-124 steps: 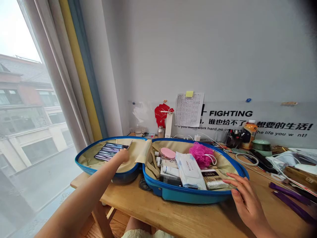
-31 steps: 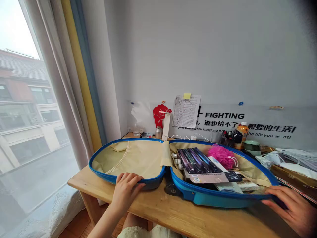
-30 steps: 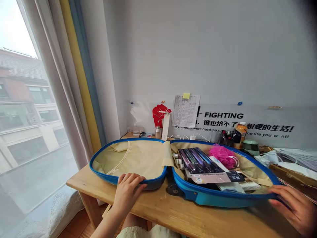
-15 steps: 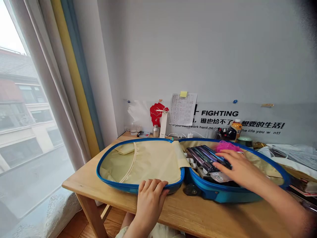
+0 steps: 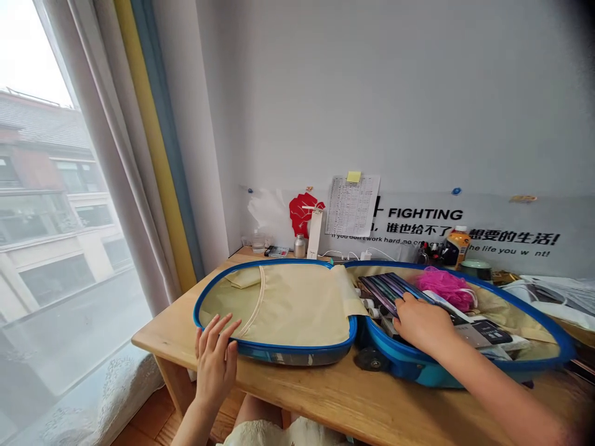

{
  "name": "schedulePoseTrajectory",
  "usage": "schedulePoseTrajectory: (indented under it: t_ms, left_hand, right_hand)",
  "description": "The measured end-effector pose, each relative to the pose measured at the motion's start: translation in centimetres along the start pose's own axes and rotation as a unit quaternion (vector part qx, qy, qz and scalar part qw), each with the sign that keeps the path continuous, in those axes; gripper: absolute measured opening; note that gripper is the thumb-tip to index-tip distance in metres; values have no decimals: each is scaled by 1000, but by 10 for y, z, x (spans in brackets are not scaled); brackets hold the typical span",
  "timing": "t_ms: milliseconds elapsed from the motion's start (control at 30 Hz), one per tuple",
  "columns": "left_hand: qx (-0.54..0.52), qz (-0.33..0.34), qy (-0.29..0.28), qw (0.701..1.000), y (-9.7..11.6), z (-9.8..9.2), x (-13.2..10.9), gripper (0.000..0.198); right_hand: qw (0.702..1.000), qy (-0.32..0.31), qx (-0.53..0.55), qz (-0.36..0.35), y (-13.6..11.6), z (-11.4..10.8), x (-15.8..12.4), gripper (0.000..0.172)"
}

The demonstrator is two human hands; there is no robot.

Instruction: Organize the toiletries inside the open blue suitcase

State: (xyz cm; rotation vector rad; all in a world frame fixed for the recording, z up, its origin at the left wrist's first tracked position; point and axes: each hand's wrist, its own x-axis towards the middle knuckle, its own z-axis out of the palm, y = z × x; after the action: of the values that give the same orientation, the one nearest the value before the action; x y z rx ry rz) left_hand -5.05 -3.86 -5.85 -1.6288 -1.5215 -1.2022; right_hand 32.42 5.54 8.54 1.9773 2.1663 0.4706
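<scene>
A blue-rimmed suitcase (image 5: pixel 274 347) lies opened flat on the table, its two beige-lined halves side by side. At the left half's front rim is my left hand (image 5: pixel 216 356), fingers stretched out and apart, with nothing held. My right hand (image 5: pixel 425 322) reaches into the right half. Its fingers curl over the near part of a dark, glossy striped pack (image 5: pixel 383 288); its exact kind I cannot make out, and my fingertips are partly hidden. Beside it lie a pink mesh bath puff (image 5: pixel 449 288), small white-capped bottles (image 5: pixel 373 313) and a grey-and-black box (image 5: pixel 483 332).
The suitcase stands on a wooden table (image 5: pixel 320 387) against a wall. Behind it are a silver bottle (image 5: pixel 300 246), a tall white box (image 5: pixel 315 234), cables and an orange-labelled bottle (image 5: pixel 456 248). A curtain (image 5: pixel 121 155) and window are at the left.
My left hand has moved left along the front rim, and its fingers have spread. My right hand has come down onto the striped pack, moving nearer and uncovering the pink puff and the box.
</scene>
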Motion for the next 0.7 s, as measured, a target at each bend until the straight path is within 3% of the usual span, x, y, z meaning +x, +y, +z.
schedulePoseTrajectory:
  t_ms: [167, 333, 533, 633, 700]
  left_hand:
    - [-14, -8, 25, 1000, -11, 12, -4, 34]
    - [-13, -15, 36, 999, -11, 16, -8, 35]
    - [-18, -28, 32, 999, -11, 17, -9, 36]
    - [-19, -40, 28, 999, -11, 18, -10, 37]
    - [-20, -44, 29, 998, -11, 18, -9, 38]
  right_hand:
    - [999, -23, 24, 14, 5, 4, 9, 39]
    - [998, -17, 57, -7, 29, 11, 15, 44]
    - [982, 98, 161, 21, 53, 11, 13, 41]
    - [970, 145, 196, 3, 40, -9, 6, 44]
    - [960, 169, 216, -50, 19, -25, 2, 43]
